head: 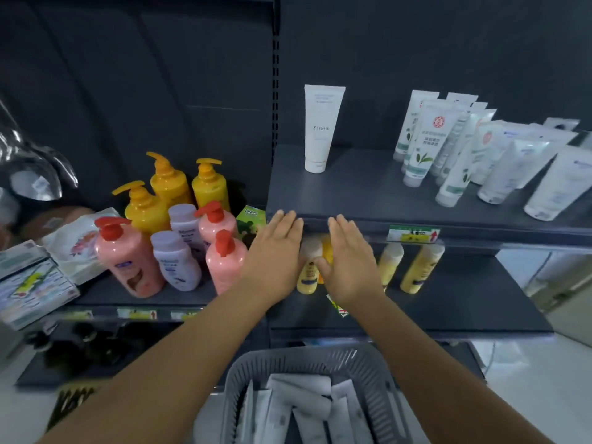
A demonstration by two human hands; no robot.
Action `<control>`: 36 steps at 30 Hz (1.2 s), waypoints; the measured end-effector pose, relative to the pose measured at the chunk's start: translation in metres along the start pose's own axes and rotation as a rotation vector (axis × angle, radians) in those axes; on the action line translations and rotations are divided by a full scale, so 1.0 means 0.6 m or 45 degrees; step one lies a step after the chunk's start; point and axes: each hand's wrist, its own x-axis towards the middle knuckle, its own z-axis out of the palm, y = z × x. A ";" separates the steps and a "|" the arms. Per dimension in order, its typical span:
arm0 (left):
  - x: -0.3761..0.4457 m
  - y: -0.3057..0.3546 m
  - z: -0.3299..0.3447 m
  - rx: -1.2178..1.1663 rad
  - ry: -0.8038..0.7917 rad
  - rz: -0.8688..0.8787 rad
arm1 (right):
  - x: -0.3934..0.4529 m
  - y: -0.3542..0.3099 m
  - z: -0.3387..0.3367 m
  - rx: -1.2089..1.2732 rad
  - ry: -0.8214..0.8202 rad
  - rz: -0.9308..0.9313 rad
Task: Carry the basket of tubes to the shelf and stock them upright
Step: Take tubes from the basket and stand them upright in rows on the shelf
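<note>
Dark store shelf (368, 197) is carrying one upright white tube (321, 128); left hand (275, 254) and right hand (349, 261) are hovering flat-fingered, empty. Next: reaching into basket (234, 389) for tubes (307, 398).

Both bare forearms are reaching forward and slightly inward, side by side. The left hand (275, 251) is lying palm down, fingers straight and together. The right hand (350, 256) is mirroring it just beside, fingers straight, thumb angling toward the left hand; neither is gripping anything.

"FLORAL" on upright white tube (322, 128)
</note>
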 end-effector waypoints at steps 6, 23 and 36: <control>-0.114 0.033 0.076 -0.067 -0.148 -0.106 | -0.114 0.050 0.062 0.051 -0.177 -0.020; -0.285 -0.028 0.388 -0.259 -0.794 -0.461 | -0.233 0.146 0.351 0.050 -0.795 0.262; -0.227 -0.070 0.578 -0.026 -0.875 -0.185 | -0.186 0.222 0.552 -0.023 -0.950 0.316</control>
